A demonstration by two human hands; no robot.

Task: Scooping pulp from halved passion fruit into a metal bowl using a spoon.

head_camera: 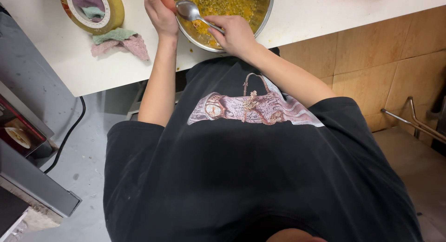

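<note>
Yellow tape roll (93,9) and crumpled cloths (120,41) lie left of the steel bowl (265,16).

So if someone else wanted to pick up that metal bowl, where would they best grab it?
Probably by the rim of the bowl on its right side, coming in over the bare counter. The rim is a thin lip that fingers could pinch, and the near edge is taken by the right hand with the spoon and the left hand.
</note>
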